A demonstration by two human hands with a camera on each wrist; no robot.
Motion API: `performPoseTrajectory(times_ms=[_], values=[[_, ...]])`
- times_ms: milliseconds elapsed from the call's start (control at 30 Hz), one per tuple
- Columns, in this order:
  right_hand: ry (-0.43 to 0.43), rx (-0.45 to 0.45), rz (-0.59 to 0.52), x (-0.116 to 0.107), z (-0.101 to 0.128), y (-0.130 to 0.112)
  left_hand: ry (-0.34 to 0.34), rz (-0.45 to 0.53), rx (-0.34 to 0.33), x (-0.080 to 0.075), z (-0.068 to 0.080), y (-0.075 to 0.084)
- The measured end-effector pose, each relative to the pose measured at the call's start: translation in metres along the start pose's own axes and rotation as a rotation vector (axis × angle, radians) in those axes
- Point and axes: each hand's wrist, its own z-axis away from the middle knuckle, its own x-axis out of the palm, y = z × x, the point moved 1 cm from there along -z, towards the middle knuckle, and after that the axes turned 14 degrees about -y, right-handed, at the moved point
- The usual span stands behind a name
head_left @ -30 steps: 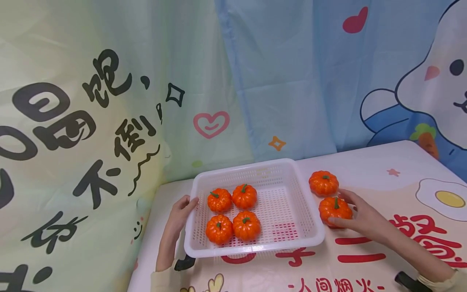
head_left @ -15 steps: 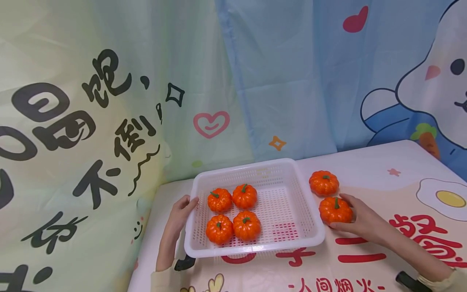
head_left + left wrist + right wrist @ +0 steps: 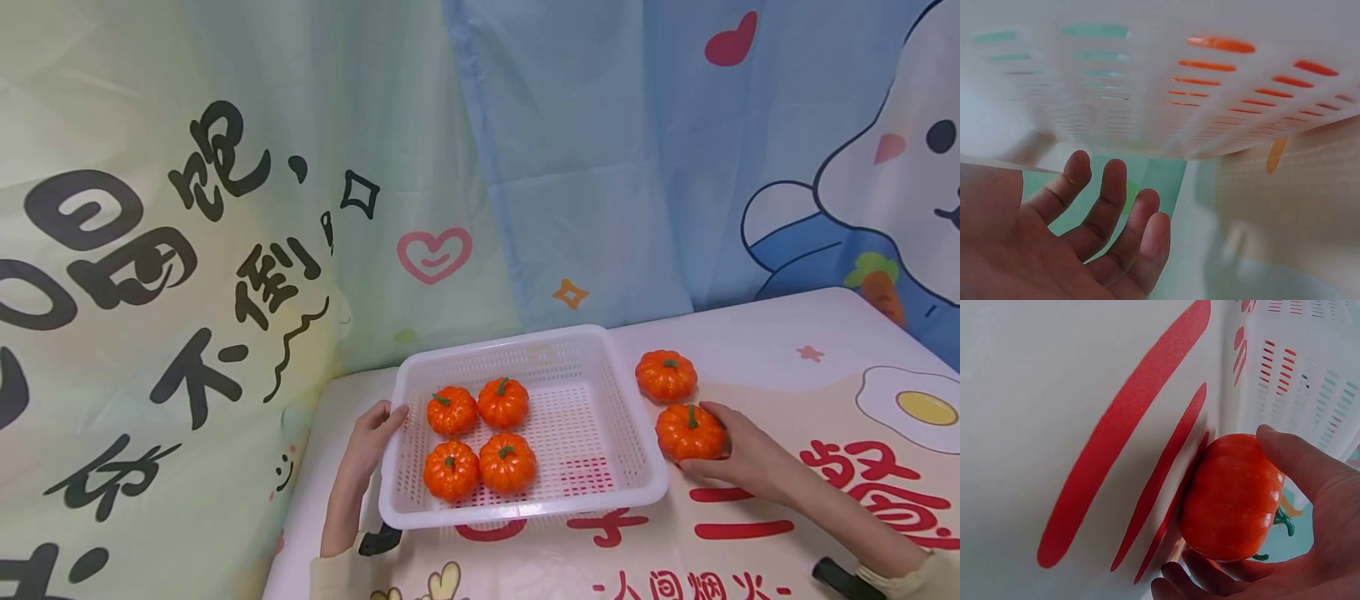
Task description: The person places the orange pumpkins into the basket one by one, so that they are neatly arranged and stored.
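The right hand is curled round a pumpkin that sits on the surface just right of the basket — thumb on its near side, fingers wrapped over the far side. The right wrist view shows the thumb pressed against the orange skin and the fingers tucked beneath, with the pumpkin against the red print of the cloth. A second pumpkin stands just behind it, near but apart from the hand.

The left hand rests at the basket's left rim, thumb hooked over the edge; in the left wrist view its fingers are spread and loosely bent below the white slotted wall, not plainly closed on it.

Inside the basket, four pumpkins sit in a tight square in the left half, stems up.
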Motion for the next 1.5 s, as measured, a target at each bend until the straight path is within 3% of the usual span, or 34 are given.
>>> performPoseTrajectory(times_ms=[167, 700, 1067, 1267, 1500], values=[[-0.011, -0.004, -0.005, 0.0, 0.0, -0.001, -0.021, 0.008, -0.006, 0.002, 0.012, 0.02], [0.008, -0.006, -0.004, 0.0, 0.0, -0.002, -0.032, 0.011, -0.007, 0.003, 0.012, 0.022], [0.006, -0.04, 0.016, -0.019, 0.007, -0.018, -0.023, 0.0, -0.007, 0.003, 0.015, 0.024], [-0.01, -0.05, -0.007, -0.029, 0.009, -0.031, -0.015, 0.007, -0.007, 0.002, 0.007, 0.01], [0.049, -0.128, 0.066, -0.042, 0.011, -0.049, 0.012, -0.006, -0.002, 0.0, -0.006, -0.012]])
